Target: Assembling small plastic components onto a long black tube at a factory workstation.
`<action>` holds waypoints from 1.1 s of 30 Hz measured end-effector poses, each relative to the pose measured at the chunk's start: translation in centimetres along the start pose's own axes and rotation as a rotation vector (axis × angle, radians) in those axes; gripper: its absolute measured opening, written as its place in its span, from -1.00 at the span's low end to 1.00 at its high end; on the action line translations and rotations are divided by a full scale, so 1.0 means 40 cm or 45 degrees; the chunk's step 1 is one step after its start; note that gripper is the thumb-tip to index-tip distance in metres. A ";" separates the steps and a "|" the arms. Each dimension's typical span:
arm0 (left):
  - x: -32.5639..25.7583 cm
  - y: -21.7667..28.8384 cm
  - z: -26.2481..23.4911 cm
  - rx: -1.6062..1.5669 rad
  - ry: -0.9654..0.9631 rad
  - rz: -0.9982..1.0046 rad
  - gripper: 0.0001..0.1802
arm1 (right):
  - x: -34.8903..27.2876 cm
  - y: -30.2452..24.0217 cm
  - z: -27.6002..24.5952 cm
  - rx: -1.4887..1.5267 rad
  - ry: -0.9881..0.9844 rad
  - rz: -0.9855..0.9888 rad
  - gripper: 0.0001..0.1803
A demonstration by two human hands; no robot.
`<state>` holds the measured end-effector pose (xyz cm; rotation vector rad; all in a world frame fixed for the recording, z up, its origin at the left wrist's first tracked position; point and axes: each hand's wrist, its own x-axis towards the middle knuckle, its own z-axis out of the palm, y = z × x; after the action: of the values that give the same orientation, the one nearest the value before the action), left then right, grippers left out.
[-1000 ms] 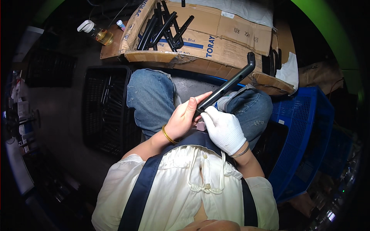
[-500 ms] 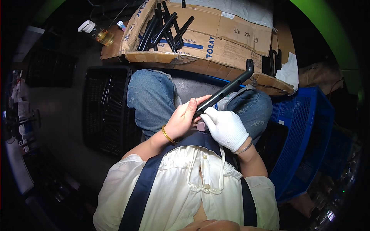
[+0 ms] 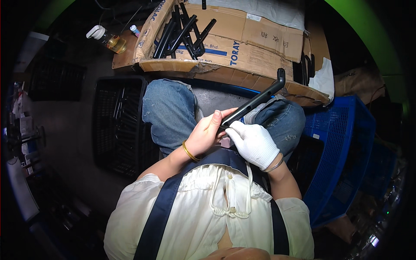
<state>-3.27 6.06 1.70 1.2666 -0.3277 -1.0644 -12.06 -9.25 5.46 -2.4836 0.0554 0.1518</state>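
Observation:
A long black tubular part with a bent, holed end slants up and to the right above my lap. My left hand, bare with a gold bangle at the wrist, is closed around its near end, thumb lying along the top. My right hand wears a white knit glove, and its thumb and fingertips are pinched together against the underside of that same end. A thin dark bit shows at those fingertips, too small to name. Similar black parts lie heaped at the left of an opened cardboard box in front of me.
To my left stands a black crate holding several dark parts. Blue plastic crates stand on my right. A bottle with a white lid and amber liquid is at the box's left. My knees flank the work.
Both hands keep nearly the same hold on the black part. The whole view has shifted very slightly, with the box and bottle a little farther left.

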 end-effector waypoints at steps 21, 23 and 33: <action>0.001 0.004 0.011 -0.369 0.011 -0.128 -0.39 | 0.090 0.048 0.064 1.048 0.622 0.613 -0.72; -0.002 0.009 0.010 -0.478 -0.119 -0.106 -0.37 | 0.099 0.050 0.053 1.065 0.607 0.638 -0.70; 0.010 -0.022 0.010 0.150 -0.091 0.205 -0.26 | 0.114 0.053 0.046 1.035 0.659 0.523 -0.76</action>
<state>-3.74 5.56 0.92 1.2851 -0.5448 -0.9653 -7.86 -9.82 2.15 -1.6137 0.6994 -0.2953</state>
